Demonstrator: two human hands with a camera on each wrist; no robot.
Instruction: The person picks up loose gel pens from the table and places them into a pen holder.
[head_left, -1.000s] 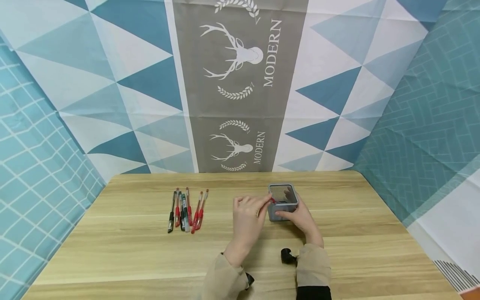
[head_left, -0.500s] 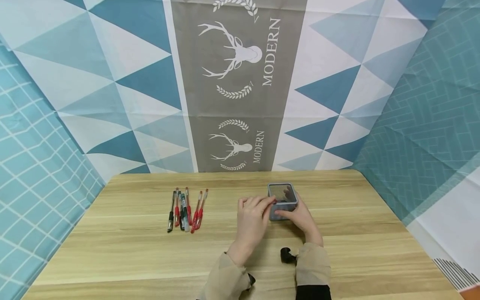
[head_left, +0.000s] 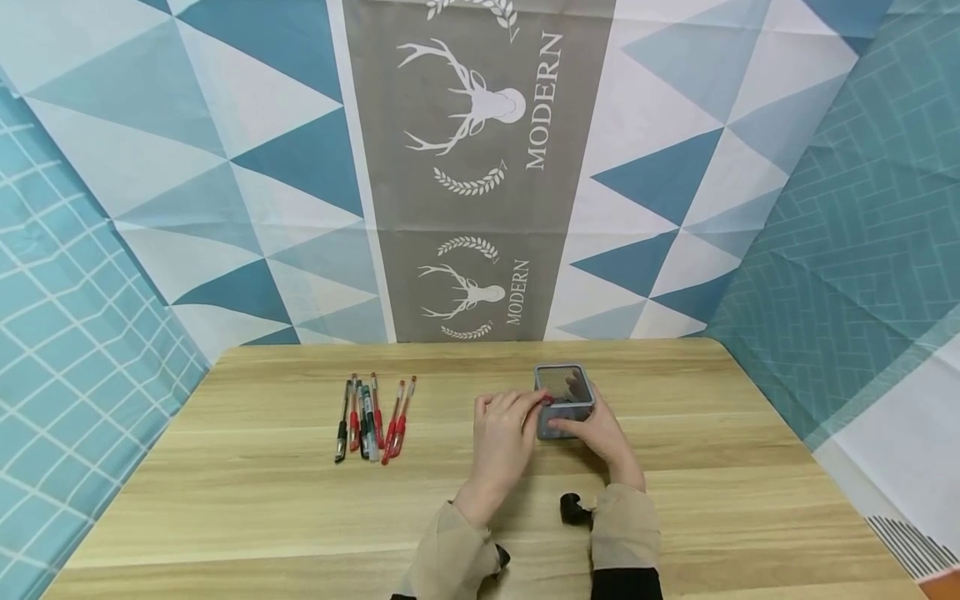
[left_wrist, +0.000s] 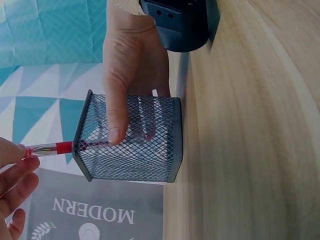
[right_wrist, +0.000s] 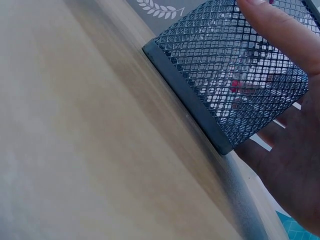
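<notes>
My left hand (head_left: 501,442) pinches the capped end of a red gel pen (left_wrist: 47,149) between thumb and fingertips, at the left side of the square mesh pen holder (head_left: 566,412). In the left wrist view the pen's lower part passes inside the mesh, while its red-gripped cap end stays outside the rim. From the right side, my right hand (head_left: 606,437) grips the holder, its thumb across the front wall. Seen from the right wrist, the holder (right_wrist: 215,60) stands upright on the table, and a small red spot shows through the mesh.
Several red, black and dark green gel pens (head_left: 372,421) lie side by side on the left of the wooden table (head_left: 247,500). A patterned cloth (head_left: 480,208) hangs behind the table's back edge. Black camera mounts (head_left: 573,510) sit at both wrists.
My left hand has shifted slightly right, closer to the pen holder, and the pen has gone lower into it. The right hand keeps its grip in the same place.
</notes>
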